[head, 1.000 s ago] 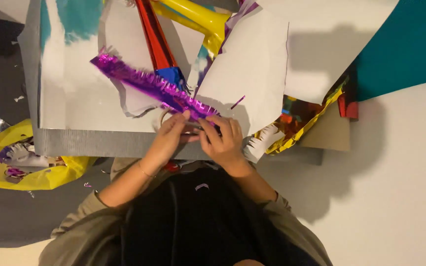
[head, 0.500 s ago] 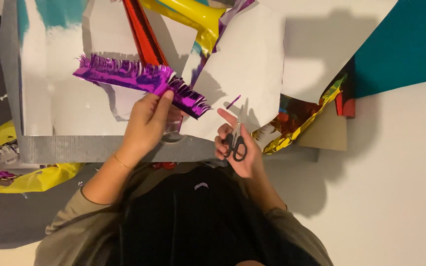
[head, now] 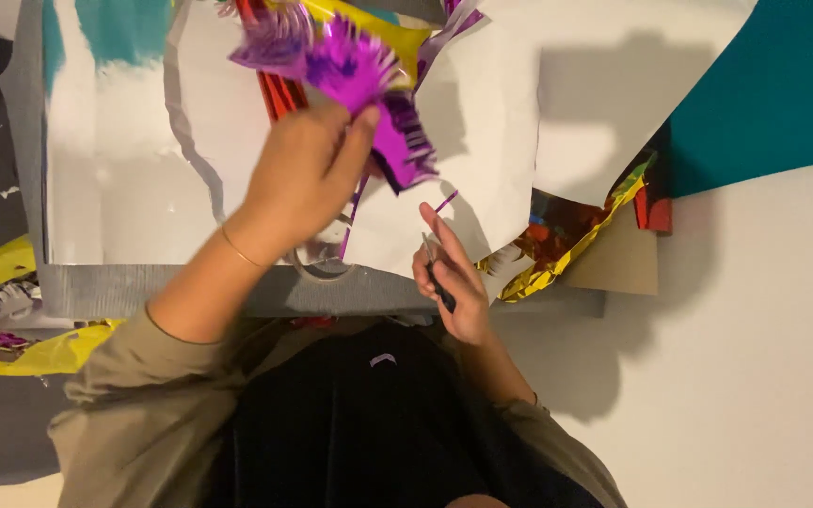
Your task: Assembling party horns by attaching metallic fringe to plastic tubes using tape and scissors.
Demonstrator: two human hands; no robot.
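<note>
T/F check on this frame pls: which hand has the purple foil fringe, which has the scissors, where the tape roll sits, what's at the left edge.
1. The left hand holds the purple foil fringe lifted above the white paper. True.
2. The right hand is empty. False: it holds black-handled scissors.
3. A clear tape roll lies under the left hand, near the paper's edge. True.
4. The fringe is green. False: it is shiny purple.
5. A yellow foil sheet lies at the left edge. True.
</note>
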